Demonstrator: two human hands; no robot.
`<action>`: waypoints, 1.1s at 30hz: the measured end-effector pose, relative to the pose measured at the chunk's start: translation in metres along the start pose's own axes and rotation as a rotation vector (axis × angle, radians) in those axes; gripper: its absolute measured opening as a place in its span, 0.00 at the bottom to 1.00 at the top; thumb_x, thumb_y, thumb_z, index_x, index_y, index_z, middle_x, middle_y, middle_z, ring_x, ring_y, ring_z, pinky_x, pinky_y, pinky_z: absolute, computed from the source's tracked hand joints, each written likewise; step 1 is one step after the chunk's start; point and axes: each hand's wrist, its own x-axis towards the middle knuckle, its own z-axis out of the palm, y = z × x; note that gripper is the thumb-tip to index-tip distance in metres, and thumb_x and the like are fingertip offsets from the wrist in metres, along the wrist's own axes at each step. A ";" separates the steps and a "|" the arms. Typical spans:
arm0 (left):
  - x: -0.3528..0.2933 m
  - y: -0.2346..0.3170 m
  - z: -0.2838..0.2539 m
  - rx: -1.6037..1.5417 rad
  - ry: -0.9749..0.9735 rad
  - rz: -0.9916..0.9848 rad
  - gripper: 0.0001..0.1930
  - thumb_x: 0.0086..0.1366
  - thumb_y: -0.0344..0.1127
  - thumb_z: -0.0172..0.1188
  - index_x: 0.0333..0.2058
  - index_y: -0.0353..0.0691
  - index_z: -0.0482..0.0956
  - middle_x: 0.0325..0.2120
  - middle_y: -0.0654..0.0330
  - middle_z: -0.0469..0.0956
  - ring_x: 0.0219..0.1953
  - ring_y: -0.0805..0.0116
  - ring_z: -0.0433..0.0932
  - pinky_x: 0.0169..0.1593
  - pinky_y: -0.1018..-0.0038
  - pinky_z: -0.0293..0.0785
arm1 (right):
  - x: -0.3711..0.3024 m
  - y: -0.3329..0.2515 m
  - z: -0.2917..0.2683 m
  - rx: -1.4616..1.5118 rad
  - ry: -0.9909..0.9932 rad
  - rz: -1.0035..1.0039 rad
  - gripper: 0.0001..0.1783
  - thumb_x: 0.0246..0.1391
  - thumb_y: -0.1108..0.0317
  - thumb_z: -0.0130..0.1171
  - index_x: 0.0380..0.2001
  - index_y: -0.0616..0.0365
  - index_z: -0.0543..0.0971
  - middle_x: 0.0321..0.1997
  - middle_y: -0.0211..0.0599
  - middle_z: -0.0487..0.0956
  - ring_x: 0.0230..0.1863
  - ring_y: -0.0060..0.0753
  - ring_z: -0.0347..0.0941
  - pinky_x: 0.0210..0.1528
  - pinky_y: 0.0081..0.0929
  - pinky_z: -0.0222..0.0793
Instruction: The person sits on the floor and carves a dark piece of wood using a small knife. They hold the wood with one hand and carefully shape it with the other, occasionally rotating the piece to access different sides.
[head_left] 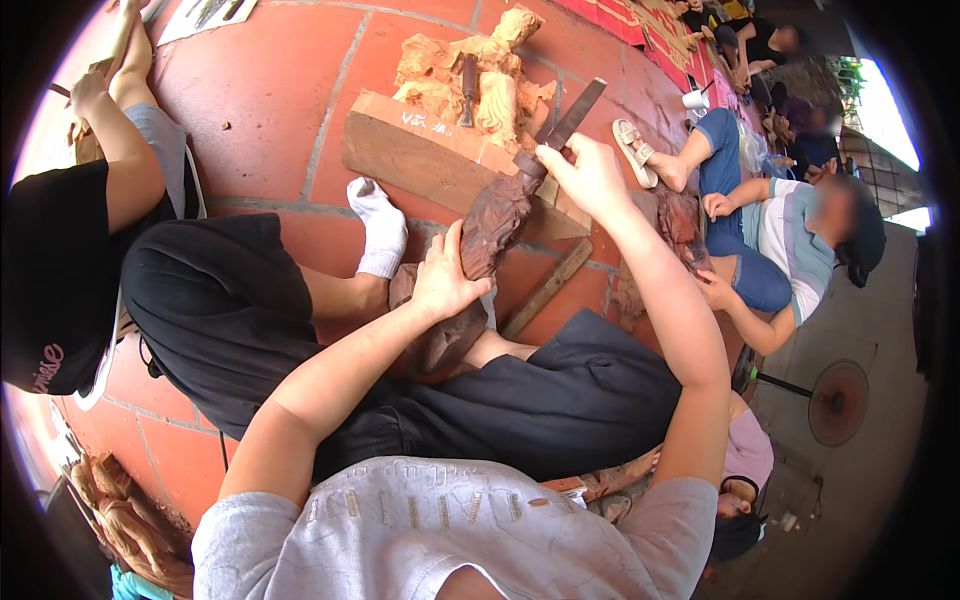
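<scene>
A dark brown wood carving (497,225) with a rough, grooved surface stands tilted between my legs, its lower end by my foot. My left hand (447,282) is closed around its near side, steadying it. At its upper end my right hand (588,178) pinches a dark flat strip (578,112), which lies against the top of the carving and sticks out beyond it. Whether the strip is a file or folded abrasive, I cannot tell. Just beyond is a pale carved wood figure (497,85) on a thick wooden block (430,145), with a wooden-handled chisel (469,88) resting against it.
A wooden stick (548,288) lies on the red tiled floor (255,95). One person (790,235) sits at the right beside another dark carving (682,228); another person (75,230) works at the left. Brown carvings (125,520) lie lower left, and a fan (838,402) stands right.
</scene>
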 end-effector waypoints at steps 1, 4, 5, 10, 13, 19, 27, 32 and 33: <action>-0.001 0.000 0.001 0.007 -0.001 -0.005 0.55 0.44 0.48 0.70 0.66 0.39 0.47 0.57 0.41 0.60 0.60 0.44 0.63 0.63 0.58 0.62 | -0.004 0.002 0.006 -0.054 0.056 -0.129 0.17 0.52 0.56 0.62 0.27 0.63 0.78 0.25 0.44 0.77 0.28 0.45 0.76 0.32 0.38 0.70; -0.001 0.000 0.001 0.008 -0.005 -0.007 0.55 0.44 0.48 0.70 0.66 0.39 0.47 0.57 0.41 0.60 0.60 0.44 0.63 0.63 0.58 0.62 | -0.006 -0.002 0.007 -0.166 0.053 -0.169 0.20 0.52 0.56 0.63 0.24 0.65 0.76 0.24 0.46 0.77 0.28 0.48 0.76 0.31 0.38 0.70; -0.002 -0.001 0.000 0.006 -0.009 -0.007 0.55 0.44 0.48 0.70 0.66 0.39 0.47 0.57 0.41 0.60 0.60 0.44 0.63 0.63 0.58 0.61 | -0.002 -0.007 0.003 -0.106 0.011 -0.072 0.20 0.52 0.56 0.63 0.23 0.66 0.75 0.25 0.46 0.76 0.29 0.49 0.75 0.32 0.38 0.70; -0.002 -0.002 -0.002 0.003 0.016 0.016 0.54 0.44 0.48 0.69 0.66 0.38 0.47 0.56 0.40 0.61 0.60 0.43 0.63 0.63 0.58 0.62 | -0.008 -0.001 0.011 -0.047 0.088 -0.158 0.21 0.52 0.57 0.63 0.21 0.66 0.74 0.25 0.47 0.73 0.28 0.51 0.73 0.31 0.40 0.68; -0.009 -0.006 0.002 0.004 -0.001 -0.023 0.54 0.44 0.47 0.69 0.65 0.37 0.47 0.55 0.40 0.61 0.60 0.42 0.63 0.62 0.58 0.62 | -0.017 -0.004 0.015 -0.153 0.049 -0.228 0.20 0.52 0.57 0.62 0.21 0.65 0.75 0.27 0.49 0.74 0.29 0.52 0.74 0.33 0.42 0.70; 0.000 -0.008 0.005 -0.025 0.087 0.104 0.53 0.43 0.46 0.70 0.65 0.40 0.49 0.54 0.41 0.63 0.56 0.41 0.66 0.59 0.56 0.67 | 0.002 -0.007 0.001 -0.139 0.008 -0.155 0.18 0.53 0.57 0.59 0.24 0.64 0.78 0.30 0.49 0.77 0.34 0.54 0.76 0.37 0.44 0.72; -0.004 0.001 0.001 -0.039 0.005 0.056 0.53 0.45 0.47 0.71 0.65 0.37 0.48 0.56 0.41 0.60 0.60 0.44 0.62 0.63 0.60 0.61 | -0.009 -0.004 -0.002 -0.014 -0.025 -0.114 0.14 0.53 0.59 0.58 0.29 0.60 0.80 0.33 0.44 0.76 0.40 0.51 0.74 0.44 0.44 0.70; -0.002 -0.006 0.003 -0.011 0.057 0.099 0.54 0.44 0.48 0.71 0.65 0.37 0.48 0.54 0.41 0.62 0.57 0.43 0.65 0.60 0.58 0.65 | -0.016 0.002 0.010 -0.094 0.092 -0.298 0.13 0.54 0.60 0.58 0.31 0.60 0.79 0.32 0.44 0.76 0.39 0.51 0.75 0.42 0.44 0.71; 0.000 -0.011 0.006 -0.019 0.058 0.112 0.54 0.44 0.49 0.71 0.65 0.37 0.48 0.54 0.42 0.62 0.57 0.43 0.64 0.60 0.59 0.64 | -0.016 0.003 0.009 -0.085 0.115 -0.332 0.13 0.54 0.60 0.58 0.31 0.62 0.79 0.30 0.46 0.76 0.36 0.52 0.75 0.40 0.44 0.71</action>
